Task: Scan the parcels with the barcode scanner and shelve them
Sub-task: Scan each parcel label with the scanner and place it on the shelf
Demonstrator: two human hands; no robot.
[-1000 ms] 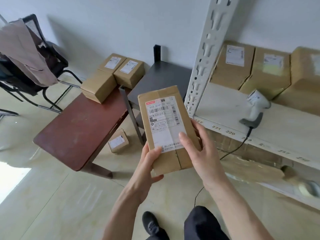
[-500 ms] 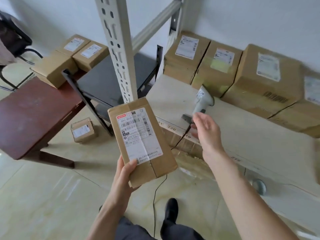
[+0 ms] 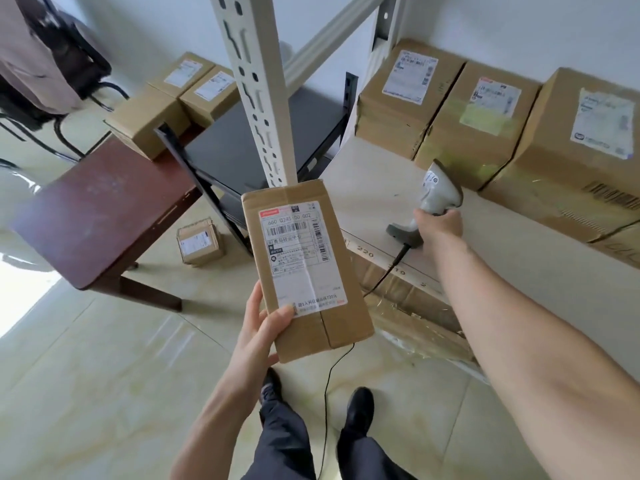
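Shelving (image 3: 381,188) at three o'clock carried three labelled boxes (image 3: 478,123). Left hand (image 3: 263,327) gripped the parcel (image 3: 304,271) at centre, label upward. Right hand (image 3: 438,225) curled round the barcode scanner (image 3: 438,192) on the shelf. Its cable (image 3: 381,278) could likely snag the parcel when lifted.

Premises present as a small parcel storeroom or pickup depot. A slotted white metal shelving upright (image 3: 258,98) carries a shelf board (image 3: 381,188) with handwritten slot numbers along its front edge and labelled cardboard cartons (image 3: 478,119) ranged against the back wall. More labelled parcels (image 3: 173,98) sit at the far corner of a dark red table (image 3: 104,209), on a tiled floor (image 3: 104,375).
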